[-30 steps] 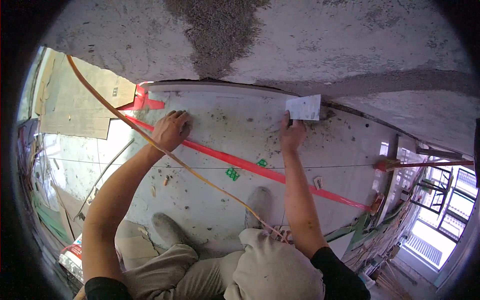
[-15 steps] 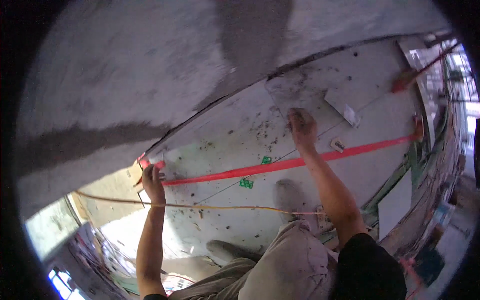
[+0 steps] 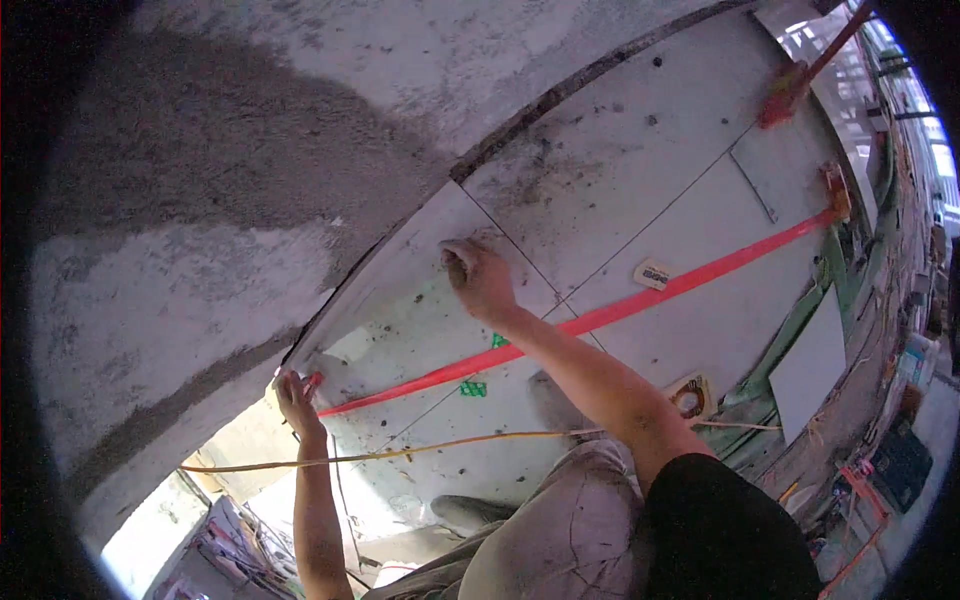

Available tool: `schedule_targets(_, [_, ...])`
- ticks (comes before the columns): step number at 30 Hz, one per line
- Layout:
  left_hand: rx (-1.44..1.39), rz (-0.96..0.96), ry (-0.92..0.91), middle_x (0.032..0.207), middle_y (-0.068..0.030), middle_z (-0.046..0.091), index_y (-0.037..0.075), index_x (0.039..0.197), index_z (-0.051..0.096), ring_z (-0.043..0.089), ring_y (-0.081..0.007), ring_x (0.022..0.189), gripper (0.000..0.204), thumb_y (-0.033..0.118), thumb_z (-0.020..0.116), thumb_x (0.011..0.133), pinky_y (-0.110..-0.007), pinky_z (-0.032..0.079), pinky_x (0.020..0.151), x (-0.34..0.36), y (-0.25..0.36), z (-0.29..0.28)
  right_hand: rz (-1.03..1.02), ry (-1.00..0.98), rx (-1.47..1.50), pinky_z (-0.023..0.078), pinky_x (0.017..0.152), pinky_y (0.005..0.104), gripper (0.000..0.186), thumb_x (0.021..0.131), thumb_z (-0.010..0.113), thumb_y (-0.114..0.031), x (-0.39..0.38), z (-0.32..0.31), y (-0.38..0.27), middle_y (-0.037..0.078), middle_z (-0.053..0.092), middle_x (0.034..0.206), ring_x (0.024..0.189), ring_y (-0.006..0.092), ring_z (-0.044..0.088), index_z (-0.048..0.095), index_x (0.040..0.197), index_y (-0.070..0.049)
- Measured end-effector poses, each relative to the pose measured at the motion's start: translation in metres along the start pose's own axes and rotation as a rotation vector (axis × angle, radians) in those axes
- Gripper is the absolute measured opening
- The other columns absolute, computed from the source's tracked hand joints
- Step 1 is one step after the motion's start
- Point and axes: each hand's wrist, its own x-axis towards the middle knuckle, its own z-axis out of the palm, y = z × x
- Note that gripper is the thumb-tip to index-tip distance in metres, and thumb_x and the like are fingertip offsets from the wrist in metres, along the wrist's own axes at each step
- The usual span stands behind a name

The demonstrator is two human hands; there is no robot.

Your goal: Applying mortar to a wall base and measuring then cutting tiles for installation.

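Observation:
My left hand (image 3: 294,402) is at the lower left, where the grey wall (image 3: 280,210) meets the tiled floor (image 3: 620,180). Its fingers are closed on a small red piece (image 3: 313,384), close to the left end of a long red strip (image 3: 660,300) lying across the tiles. Over the tile next to the wall hovers my right hand (image 3: 482,282), fingers curled round. Something greyish shows at its fingertips, too unclear to name. Its forearm crosses above the red strip.
A yellow cord (image 3: 480,437) runs in front of my legs. Small green plastic pieces (image 3: 473,389) and a pale card (image 3: 652,274) lie by the strip. A stick with a red end (image 3: 785,95) stands far right; a white board (image 3: 808,365) lies nearer.
My right hand has moved left along the wall side, past the tile joint. My left hand stays by the wall at the strip's left end. The whole view has shifted.

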Motion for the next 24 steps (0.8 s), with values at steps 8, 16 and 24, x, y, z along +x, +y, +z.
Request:
schedule_targets(8, [0.009, -0.113, 0.009, 0.136, -0.0112, 0.058, 0.007, 0.147, 0.051, 0.066, -0.0249, 0.113, 0.042, 0.022, 0.06, 0.109, -0.048, 0.063, 0.089, 0.013, -0.019, -0.012, -0.022, 0.007, -0.078, 0.056, 0.074, 0.0505, 0.02, 0.097, 0.068, -0.016, -0.004, 0.009, 0.003, 0.019, 0.073, 0.096, 0.088, 0.0409, 0.07, 0.072, 0.114, -0.006])
schedule_targets(16, [-0.045, -0.178, -0.032, 0.125, -0.0078, 0.058, 0.008, 0.138, 0.054, 0.07, -0.0274, 0.103, 0.038, 0.027, 0.063, 0.107, -0.047, 0.063, 0.091, 0.009, -0.002, -0.006, -0.121, -0.043, -0.102, 0.056, 0.072, 0.0507, 0.021, 0.097, 0.068, -0.017, -0.005, 0.009, 0.006, 0.016, 0.073, 0.095, 0.086, 0.0402, 0.07, 0.072, 0.115, -0.008])
schedule_targets(24, [-0.072, -0.148, -0.188, 0.127, -0.0133, 0.057, 0.006, 0.147, 0.048, 0.071, -0.0298, 0.105, 0.044, 0.022, 0.062, 0.108, -0.049, 0.061, 0.098, 0.011, -0.012, -0.02, -0.116, -0.255, -0.2, 0.053, 0.101, 0.0497, 0.036, 0.096, 0.065, -0.021, -0.018, 0.01, 0.022, 0.017, 0.073, 0.12, 0.113, 0.0362, 0.068, 0.07, 0.129, -0.009])
